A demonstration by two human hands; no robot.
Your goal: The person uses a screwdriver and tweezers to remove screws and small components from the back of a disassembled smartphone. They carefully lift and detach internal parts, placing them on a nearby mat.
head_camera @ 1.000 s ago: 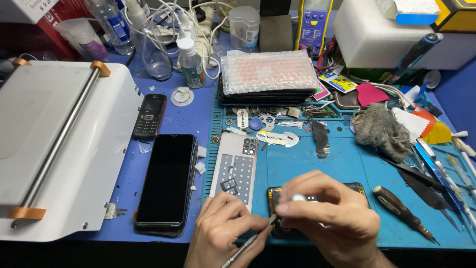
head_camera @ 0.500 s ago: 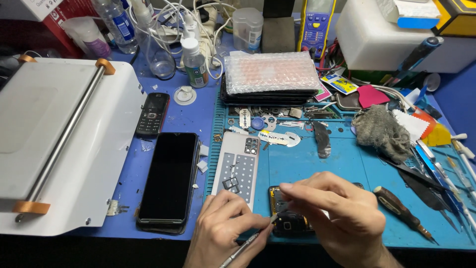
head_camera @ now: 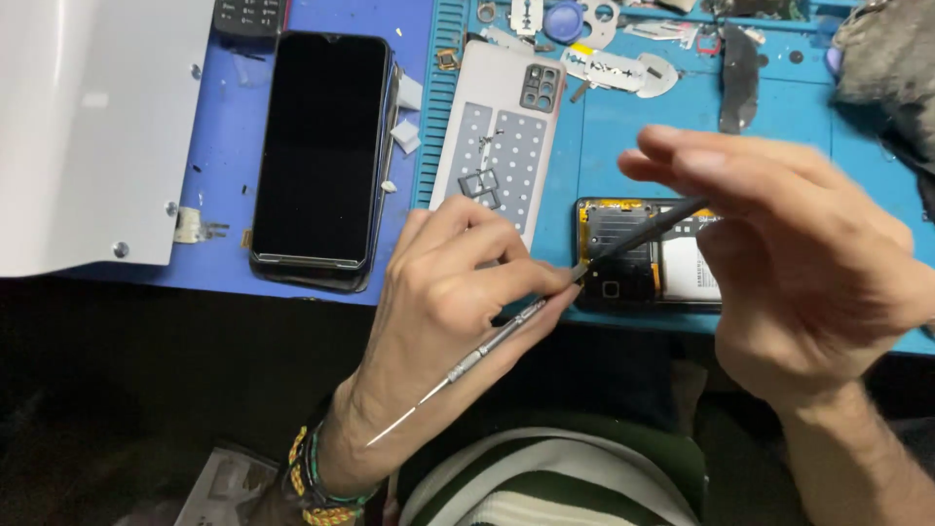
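A blue work mat (head_camera: pixel 779 146) covers the right part of the desk (head_camera: pixel 224 282). At far left sits a white machine housing (head_camera: pixel 88 127) with small screws along its near edge. Just right of it lies a black smartphone (head_camera: pixel 317 151), screen up and dark, with small white scraps (head_camera: pixel 404 131) beside its right edge. Right of the scraps, on the mat's left border, lies a grey phone back cover (head_camera: pixel 502 136), inner side up, its camera cut-out at the far right corner. Beyond it, at the far edge of the view, lie small metal parts, a blue round piece (head_camera: pixel 563 19) and a white plastic strip (head_camera: pixel 609 66). A dark narrow strip (head_camera: pixel 737 78) lies right of these, and a grey cloth bundle (head_camera: pixel 891 58) fills the far right corner.

The opened phone (head_camera: pixel 648 251) lies at the near edge of the mat, between the two hands. Its back is removed — a black internal cover with yellow-orange edging shows at left, a white-labelled battery at right. The right hand hides its right end.

The left hand (head_camera: pixel 453 292) is closed around a thin metal tool (head_camera: pixel 487 346), held like a pen; the pointed tail sticks out toward the wrist, which wears beaded bracelets (head_camera: pixel 312 477). The right hand (head_camera: pixel 799 253) hovers over the phone — fingers bent, pinching a slim black rod (head_camera: pixel 643 234) that slants down to the left toward the left thumb.
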